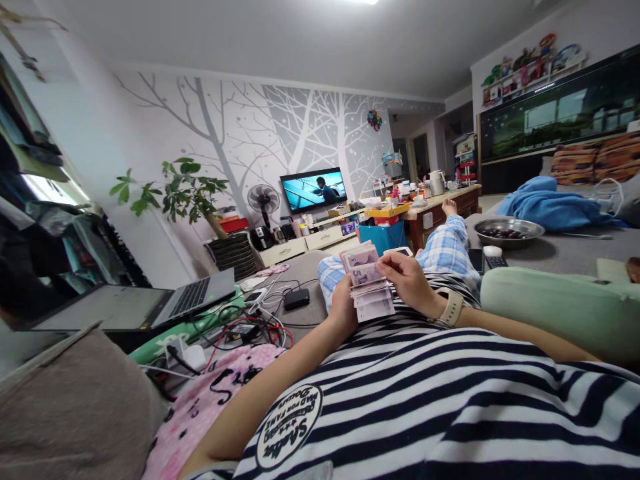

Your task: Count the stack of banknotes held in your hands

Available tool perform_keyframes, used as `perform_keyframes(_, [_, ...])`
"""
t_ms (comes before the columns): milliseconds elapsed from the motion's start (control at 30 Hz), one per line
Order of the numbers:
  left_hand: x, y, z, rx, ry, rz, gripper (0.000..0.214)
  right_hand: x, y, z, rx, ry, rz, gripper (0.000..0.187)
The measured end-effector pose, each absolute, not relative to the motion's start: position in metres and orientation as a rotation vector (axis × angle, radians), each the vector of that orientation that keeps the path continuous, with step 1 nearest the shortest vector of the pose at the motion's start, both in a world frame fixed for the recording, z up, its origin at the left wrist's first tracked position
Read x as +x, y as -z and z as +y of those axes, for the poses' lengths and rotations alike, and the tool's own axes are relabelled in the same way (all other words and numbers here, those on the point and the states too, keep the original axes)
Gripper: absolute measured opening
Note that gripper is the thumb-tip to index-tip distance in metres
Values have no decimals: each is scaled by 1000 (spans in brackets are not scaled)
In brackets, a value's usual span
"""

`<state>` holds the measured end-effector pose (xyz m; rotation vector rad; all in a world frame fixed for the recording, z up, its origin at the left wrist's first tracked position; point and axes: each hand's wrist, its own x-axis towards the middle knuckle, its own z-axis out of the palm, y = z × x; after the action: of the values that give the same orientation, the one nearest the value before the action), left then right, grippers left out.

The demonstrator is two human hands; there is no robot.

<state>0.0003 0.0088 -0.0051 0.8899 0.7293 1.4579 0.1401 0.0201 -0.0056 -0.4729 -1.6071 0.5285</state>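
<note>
Far left, we log an unfolded grey laptop with black keys (pixel 193 299), set beside the body; we judge that this leaves the lap free for both hands. Next, a flat black rectangular box (pixel 297 299) lies on the grey seat, apart from the left forearm.

Centre: the purple-grey paper banknotes (pixel 367 273) are between the two hands, above the lap. The left hand (pixel 346 303) has its grip clamped on their left side. We take this as the steadying hold, with the notes spread in overlapping layers so their printed faces show. The right hand (pixel 411 283) meets their upper right edge, grip drawn together, thumb and forefinger pinching the paper; how many notes lie between these tips, we cannot tell.

Right: a pale green padded cushion (pixel 545 310) lies along the right forearm, probably as an armrest. Beyond it stands a shallow round steel bowl (pixel 537 233) of dark round fruit (pixel 505 234), well apart from the notes.
</note>
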Motion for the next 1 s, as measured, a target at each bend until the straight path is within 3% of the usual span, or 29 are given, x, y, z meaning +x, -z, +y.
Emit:
perform_keyframes(433, [3,2,7,919,-1405,678,23,141,4,17,-475,-502,-1621,36])
perform_keyframes(600, [2,0,9,863,-1480,731,20,141,6,18,-429,-665,-1659,45])
perform_keyframes(767, [1,0,9,859,-1541,795,14,141,7,18,-485,-577,-1642,35])
perform_keyframes(1000, [-4,8,13,922,-1395,665,28,142,8,27,-646,-506,-1510,35])
